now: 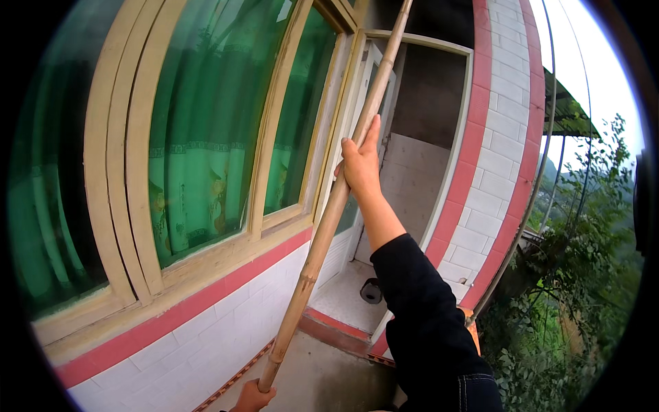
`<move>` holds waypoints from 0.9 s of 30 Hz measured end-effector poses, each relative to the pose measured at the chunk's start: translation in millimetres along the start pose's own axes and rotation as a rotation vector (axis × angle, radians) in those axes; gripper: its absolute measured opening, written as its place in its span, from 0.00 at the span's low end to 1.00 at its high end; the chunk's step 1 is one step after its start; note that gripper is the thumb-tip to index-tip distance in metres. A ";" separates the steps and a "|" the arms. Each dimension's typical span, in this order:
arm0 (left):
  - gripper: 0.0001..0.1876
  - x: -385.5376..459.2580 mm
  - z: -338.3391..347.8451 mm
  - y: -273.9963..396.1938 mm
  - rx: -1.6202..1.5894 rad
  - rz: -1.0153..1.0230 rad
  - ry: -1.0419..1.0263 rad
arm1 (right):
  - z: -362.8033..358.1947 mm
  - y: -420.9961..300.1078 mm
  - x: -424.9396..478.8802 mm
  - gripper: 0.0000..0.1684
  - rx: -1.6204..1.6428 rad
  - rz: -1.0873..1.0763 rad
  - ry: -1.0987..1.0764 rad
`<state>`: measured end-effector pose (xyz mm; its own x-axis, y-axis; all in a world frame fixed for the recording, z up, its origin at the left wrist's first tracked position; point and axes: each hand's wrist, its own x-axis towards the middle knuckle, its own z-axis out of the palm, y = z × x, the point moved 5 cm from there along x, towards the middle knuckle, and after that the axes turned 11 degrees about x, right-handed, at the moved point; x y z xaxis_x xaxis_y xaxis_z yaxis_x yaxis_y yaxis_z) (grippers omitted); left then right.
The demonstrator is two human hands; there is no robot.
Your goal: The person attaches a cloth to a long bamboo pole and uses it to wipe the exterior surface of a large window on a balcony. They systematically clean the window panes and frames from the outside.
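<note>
A long bamboo pole point(309, 273) runs steeply upward from the bottom middle and leaves the top of the view. Around its lower end my left hand point(252, 395) is closed, partly cut off by the bottom edge. Higher up, my right hand point(361, 162) grips the pole, thumb on the near side and one finger stretched along it. A dark sleeve covers my right forearm. The pole's upper tip is out of view.
On the left stand wood-framed windows point(206, 129) with green curtains behind the glass. Ahead, a doorway point(419, 170) has a raised red sill point(334, 329), and a dark round object point(370, 291) sits inside. A tiled pillar point(484, 170), cables and leafy plants point(561, 288) are at right.
</note>
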<state>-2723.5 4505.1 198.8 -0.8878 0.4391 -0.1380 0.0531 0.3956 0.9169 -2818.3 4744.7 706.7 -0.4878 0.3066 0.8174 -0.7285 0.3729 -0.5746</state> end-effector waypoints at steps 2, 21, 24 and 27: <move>0.12 -26.7 -2.1 -61.6 0.047 0.098 0.121 | 17.4 9.0 -63.9 0.48 0.061 0.053 -0.011; 0.12 -84.7 -80.8 -179.4 0.147 -0.061 0.243 | 144.4 29.9 -187.2 0.50 0.003 0.117 -0.057; 0.13 -36.0 -81.7 -117.1 0.077 0.024 0.183 | 119.2 13.1 -67.9 0.49 -0.107 0.087 -0.025; 0.13 -12.8 -92.6 0.9 0.016 0.042 0.101 | 110.6 -15.4 25.5 0.47 -0.236 0.008 -0.010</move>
<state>-2754.5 4425.2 236.1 -0.9262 0.3721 -0.0604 0.0976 0.3915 0.9150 -2872.8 4649.9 740.9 -0.4987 0.3016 0.8126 -0.5929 0.5652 -0.5737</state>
